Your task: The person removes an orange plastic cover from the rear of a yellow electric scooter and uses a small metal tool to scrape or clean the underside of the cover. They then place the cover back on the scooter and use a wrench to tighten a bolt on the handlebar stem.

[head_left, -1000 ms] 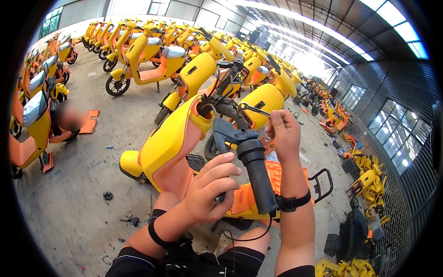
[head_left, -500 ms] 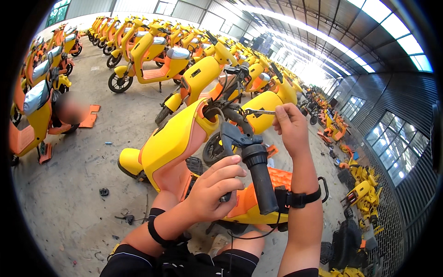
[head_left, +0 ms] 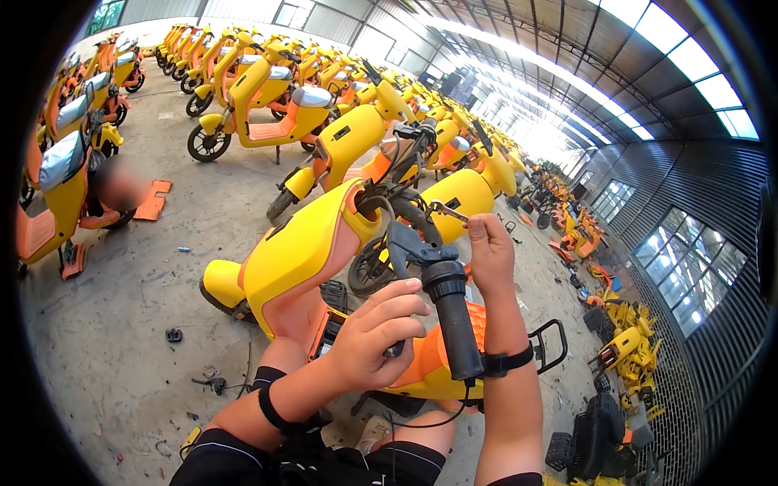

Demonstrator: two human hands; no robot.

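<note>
A yellow and orange scooter (head_left: 302, 249) stands in front of me with its front cover turned left. Its handlebar end with a black grip (head_left: 460, 328) points toward me. My left hand (head_left: 377, 336) is curled round the black brake lever (head_left: 398, 257), whose tip shows below the fingers. In my right hand (head_left: 492, 255) the handle end of a silver wrench (head_left: 450, 213) is pinched between thumb and fingers. The wrench's far head is by the dark handlebar stem and cables (head_left: 413, 202); whether it sits on a bolt I cannot tell.
Rows of yellow scooters (head_left: 247, 93) fill the hall ahead and left. Someone crouches beside a scooter at the left (head_left: 61, 198). Small dark parts (head_left: 212, 382) lie on the concrete floor at left. Scrap parts (head_left: 632, 340) are heaped along the right wall.
My right hand has swung down and slightly left, tilting the wrench so its handle end is lower. The left hand keeps its place on the lever. The view has shifted a little.
</note>
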